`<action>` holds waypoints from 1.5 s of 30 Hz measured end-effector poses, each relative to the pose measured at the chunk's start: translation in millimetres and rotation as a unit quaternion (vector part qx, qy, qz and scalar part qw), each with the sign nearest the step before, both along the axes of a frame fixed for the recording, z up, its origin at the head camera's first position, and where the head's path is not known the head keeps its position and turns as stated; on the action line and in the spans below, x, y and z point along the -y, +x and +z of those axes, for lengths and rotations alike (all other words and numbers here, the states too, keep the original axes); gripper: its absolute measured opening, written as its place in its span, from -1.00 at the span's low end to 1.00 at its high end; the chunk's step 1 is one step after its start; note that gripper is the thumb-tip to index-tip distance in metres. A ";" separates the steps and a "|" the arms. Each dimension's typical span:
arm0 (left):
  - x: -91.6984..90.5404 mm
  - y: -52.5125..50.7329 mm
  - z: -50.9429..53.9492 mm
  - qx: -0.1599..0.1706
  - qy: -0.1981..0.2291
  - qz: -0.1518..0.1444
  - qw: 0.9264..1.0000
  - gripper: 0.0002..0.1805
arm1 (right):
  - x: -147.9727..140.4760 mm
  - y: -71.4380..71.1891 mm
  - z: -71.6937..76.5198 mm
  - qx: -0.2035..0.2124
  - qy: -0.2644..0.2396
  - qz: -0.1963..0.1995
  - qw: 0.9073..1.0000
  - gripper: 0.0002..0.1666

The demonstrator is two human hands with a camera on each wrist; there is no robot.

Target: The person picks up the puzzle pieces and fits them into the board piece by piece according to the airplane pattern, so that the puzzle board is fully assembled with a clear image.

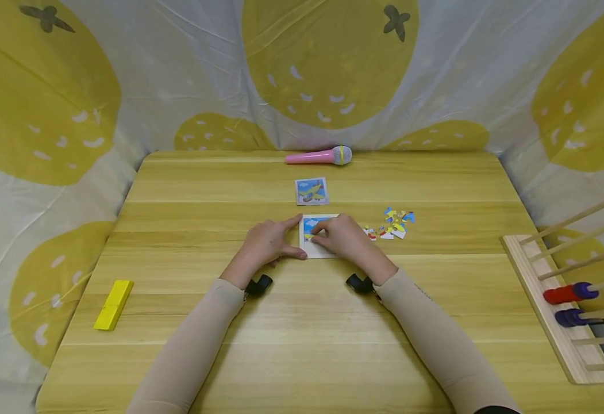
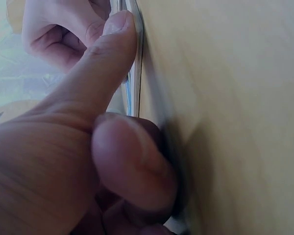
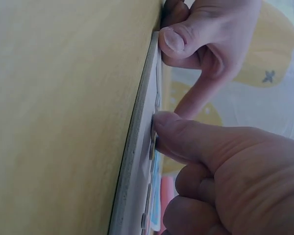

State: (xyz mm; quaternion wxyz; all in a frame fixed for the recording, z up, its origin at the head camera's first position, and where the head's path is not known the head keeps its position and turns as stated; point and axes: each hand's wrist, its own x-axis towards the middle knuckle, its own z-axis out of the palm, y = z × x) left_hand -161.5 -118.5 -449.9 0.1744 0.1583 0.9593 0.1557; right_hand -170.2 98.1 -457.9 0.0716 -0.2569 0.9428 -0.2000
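Note:
In the head view a square puzzle board [image 1: 314,250] lies mid-table, its picture of blue sky and yellow partly assembled. At its left edge my left hand [image 1: 266,241] holds it, index finger at the far corner and thumb at the near one. My right hand [image 1: 344,234] is over the board's right half. Thumb and forefinger pinch a small puzzle piece [image 3: 153,142] at the board's surface, mostly covered by the fingertips. Loose puzzle pieces [image 1: 397,225] lie in a pile right of the board. Behind it is a square picture card [image 1: 311,191] with a yellow airplane.
A pink toy microphone [image 1: 312,157] lies at the table's back edge. At the left is a yellow block [image 1: 113,305]. A wooden rod rack [image 1: 545,310] with red and purple rings stands along the right edge. Patterned cloth [image 1: 327,63] hangs around the table [image 1: 302,345].

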 end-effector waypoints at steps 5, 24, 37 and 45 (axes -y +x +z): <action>-0.2 -0.5 1.2 0.000 0.005 -0.004 1.000 0.18 | -2.4 -1.5 1.0 0.020 -0.019 -0.015 0.999 -0.70; 2.6 0.1 -1.0 0.020 0.014 0.011 1.000 0.22 | -188.7 -28.0 7.0 0.170 -0.208 -0.240 0.933 -0.40; -0.1 -1.2 0.8 0.021 0.015 0.010 1.000 0.21 | -204.7 -35.1 -9.1 0.193 -0.155 -0.210 0.946 -0.40; 0.4 -1.5 0.9 0.023 0.015 0.013 1.000 0.21 | -203.4 -34.2 -9.8 0.191 -0.144 -0.207 0.949 -0.40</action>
